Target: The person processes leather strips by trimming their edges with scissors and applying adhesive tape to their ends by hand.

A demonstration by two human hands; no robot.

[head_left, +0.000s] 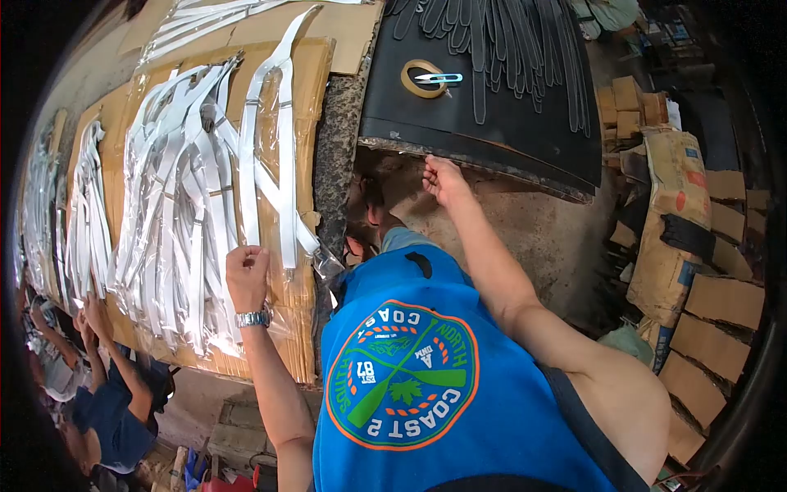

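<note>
My left hand (247,277), with a metal watch on its wrist, is curled closed over the cardboard-covered table, beside the lower end of white elastic suspenders (287,172). Whether its fingers grip anything is hidden. Left of it lies a thick pile of white suspenders (176,189) with metal clips, in clear plastic. My right hand (445,179) is near the front edge of the black table (385,107), its fingers bent and pinched together. Anything between them is too small to make out. On the black surface, a roll of tan tape (407,88) lies with light-blue thread snips (438,79) across it.
Black stitched straps (525,49) hang over the black table's far side. More white straps (88,197) lie farther left, where another person's hands (94,316) work. Cardboard boxes (705,353) and a wrapped brown package (668,221) are stacked at right.
</note>
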